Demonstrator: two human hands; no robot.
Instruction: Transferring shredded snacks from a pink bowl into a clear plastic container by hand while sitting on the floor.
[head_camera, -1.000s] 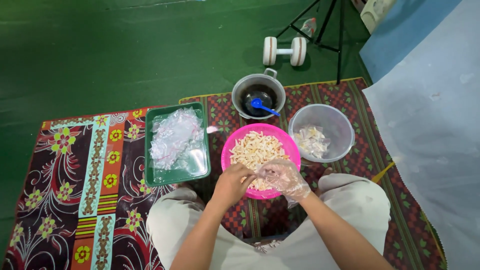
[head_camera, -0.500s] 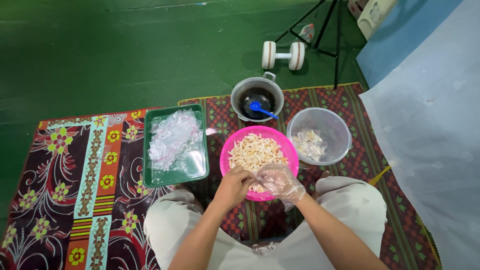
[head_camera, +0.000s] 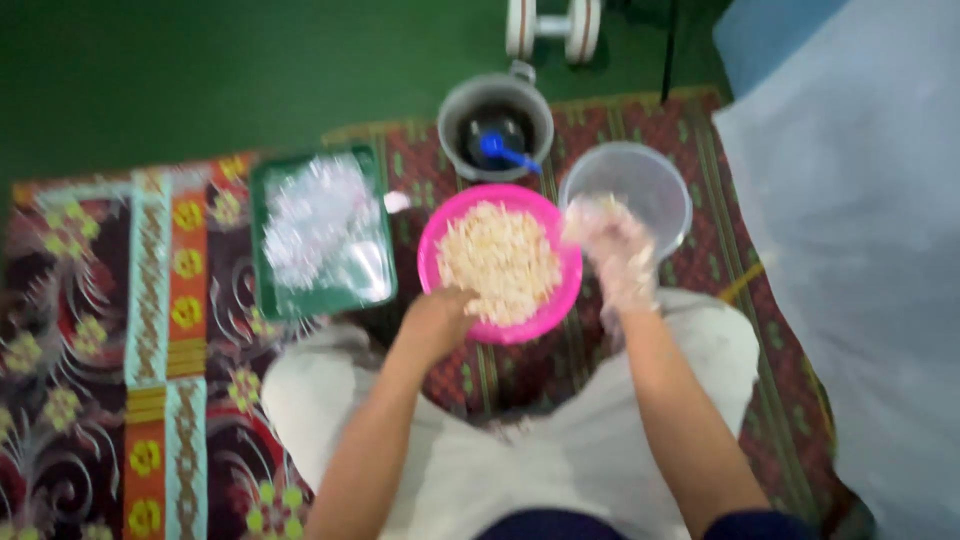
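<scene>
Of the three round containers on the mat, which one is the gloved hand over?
The clear plastic bowl, rightmost of the three. The right hand is at its near rim; the pink bowl and grey pot lie further left.

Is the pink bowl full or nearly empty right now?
Fairly full: the pink bowl holds a pale heap of small pieces covering most of its inside. The blur hides what the pieces are.
</scene>
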